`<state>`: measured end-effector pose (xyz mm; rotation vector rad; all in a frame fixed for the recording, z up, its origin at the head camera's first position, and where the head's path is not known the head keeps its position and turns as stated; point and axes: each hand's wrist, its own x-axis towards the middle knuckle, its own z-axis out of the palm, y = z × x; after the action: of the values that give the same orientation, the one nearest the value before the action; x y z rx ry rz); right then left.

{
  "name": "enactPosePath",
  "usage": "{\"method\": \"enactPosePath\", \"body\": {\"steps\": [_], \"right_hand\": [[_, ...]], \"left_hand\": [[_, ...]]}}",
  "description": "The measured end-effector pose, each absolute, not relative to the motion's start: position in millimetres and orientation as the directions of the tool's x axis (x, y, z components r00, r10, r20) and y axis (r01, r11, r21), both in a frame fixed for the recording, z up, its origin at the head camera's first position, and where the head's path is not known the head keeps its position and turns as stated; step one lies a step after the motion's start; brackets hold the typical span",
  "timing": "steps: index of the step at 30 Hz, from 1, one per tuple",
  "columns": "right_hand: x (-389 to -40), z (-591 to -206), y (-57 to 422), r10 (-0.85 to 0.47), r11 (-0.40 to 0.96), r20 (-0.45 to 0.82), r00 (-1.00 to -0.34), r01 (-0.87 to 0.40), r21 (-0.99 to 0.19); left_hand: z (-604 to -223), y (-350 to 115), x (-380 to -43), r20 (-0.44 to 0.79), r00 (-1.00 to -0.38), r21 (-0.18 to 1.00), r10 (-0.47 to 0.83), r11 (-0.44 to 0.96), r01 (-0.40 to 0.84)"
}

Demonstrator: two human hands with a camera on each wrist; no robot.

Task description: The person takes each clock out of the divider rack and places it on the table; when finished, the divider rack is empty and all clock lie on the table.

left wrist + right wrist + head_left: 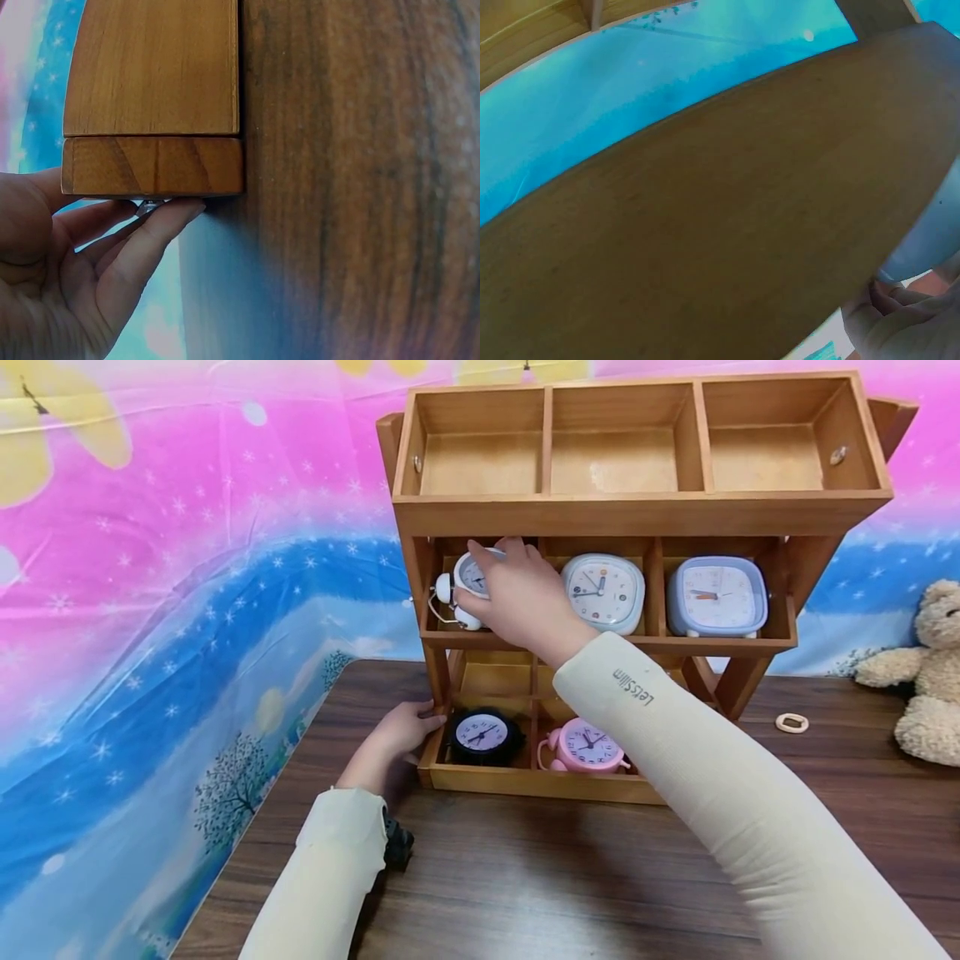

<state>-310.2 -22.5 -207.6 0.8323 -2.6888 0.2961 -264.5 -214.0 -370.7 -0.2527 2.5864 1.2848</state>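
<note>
In the head view, a three-tier wooden shelf stands on the table. My right hand holds a white twin-bell alarm clock in the left compartment of the middle tier, fingers over its top side and thumb across its front. The clock lies tipped sideways, its bells toward the left, and the hand covers part of its dial. Low on the shelf's left side, my left hand grips the bottom tier's side wall. The left wrist view shows its fingers against the wall's outer face, below a small metal fitting.
A pale blue clock and a periwinkle clock fill the other middle compartments. Below sit a black clock and a pink twin-bell clock. A small wooden ring and a teddy bear are at right.
</note>
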Motion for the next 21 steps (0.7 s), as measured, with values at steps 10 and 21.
{"method": "enactPosePath", "body": {"steps": [10,21], "right_hand": [[-287.0,-207.0,-16.6,-0.529,0.785,0.478,-0.701,-0.618,-0.038],[-260.0,-215.7,-10.7,-0.588,0.750,0.426,-0.688,-0.661,-0.032]], "left_hand": [[-369.1,-213.9,-264.8,-0.300,-0.953,0.757,-0.040,0.598,-0.264],[-369.1,-213.9,-264.1,-0.301,-0.953,0.758,-0.020,0.602,-0.251]]}}
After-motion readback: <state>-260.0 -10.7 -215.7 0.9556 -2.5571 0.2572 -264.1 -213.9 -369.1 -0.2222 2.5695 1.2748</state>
